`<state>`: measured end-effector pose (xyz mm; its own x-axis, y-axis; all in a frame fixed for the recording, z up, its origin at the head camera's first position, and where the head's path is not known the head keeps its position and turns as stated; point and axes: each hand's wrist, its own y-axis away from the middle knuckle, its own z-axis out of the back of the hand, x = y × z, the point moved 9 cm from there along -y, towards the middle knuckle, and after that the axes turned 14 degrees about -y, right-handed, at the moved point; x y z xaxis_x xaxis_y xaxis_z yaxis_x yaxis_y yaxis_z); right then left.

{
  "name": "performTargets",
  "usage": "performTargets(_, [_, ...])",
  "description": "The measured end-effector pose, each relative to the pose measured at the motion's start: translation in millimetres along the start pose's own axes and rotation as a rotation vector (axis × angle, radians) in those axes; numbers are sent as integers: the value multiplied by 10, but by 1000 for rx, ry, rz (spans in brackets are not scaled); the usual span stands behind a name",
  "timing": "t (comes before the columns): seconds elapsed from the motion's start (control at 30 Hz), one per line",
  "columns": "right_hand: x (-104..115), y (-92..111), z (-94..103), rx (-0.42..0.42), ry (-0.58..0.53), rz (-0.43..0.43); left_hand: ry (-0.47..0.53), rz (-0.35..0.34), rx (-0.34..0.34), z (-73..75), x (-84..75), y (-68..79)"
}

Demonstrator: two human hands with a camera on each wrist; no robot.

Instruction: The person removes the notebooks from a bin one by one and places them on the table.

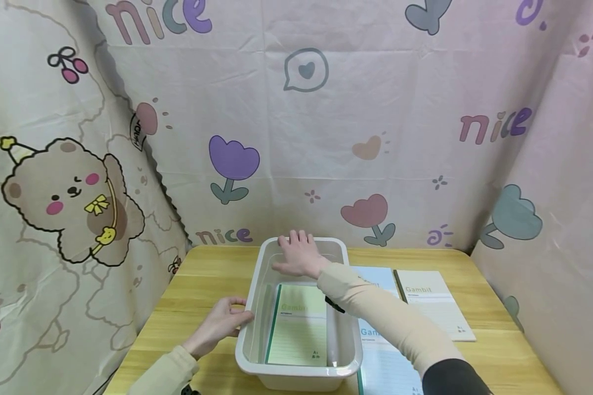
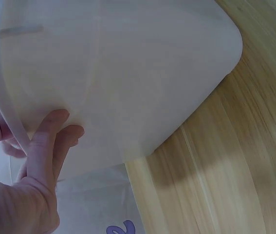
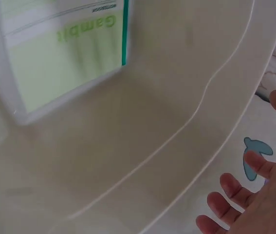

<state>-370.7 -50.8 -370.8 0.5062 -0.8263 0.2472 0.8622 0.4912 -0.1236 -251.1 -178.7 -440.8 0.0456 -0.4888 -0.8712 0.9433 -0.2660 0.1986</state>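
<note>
A white plastic bin stands on the wooden table, with a pale green Gambit notebook lying inside on its bottom. My left hand grips the bin's left rim, the thumb over the edge and fingers against the outer wall, as the left wrist view shows. Over the far end of the bin, my right hand is stretched out with spread fingers and holds nothing. The right wrist view has those fingers just beyond the far rim. My right forearm crosses above the bin's right side.
To the right of the bin lie blue Gambit notebooks, partly covered by my right sleeve. Farther right is a cream notebook with a dark spine. Printed cloth hangs behind the table and at both sides.
</note>
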Motion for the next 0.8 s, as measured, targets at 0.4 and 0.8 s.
performTargets(0.4, [93,-70,-574,89,-49,-64,-3,2,12,-5,6,-11])
performTargets(0.8, [-66,-36,-907,152,-62,-140,2,-13,21,-18,-22,0])
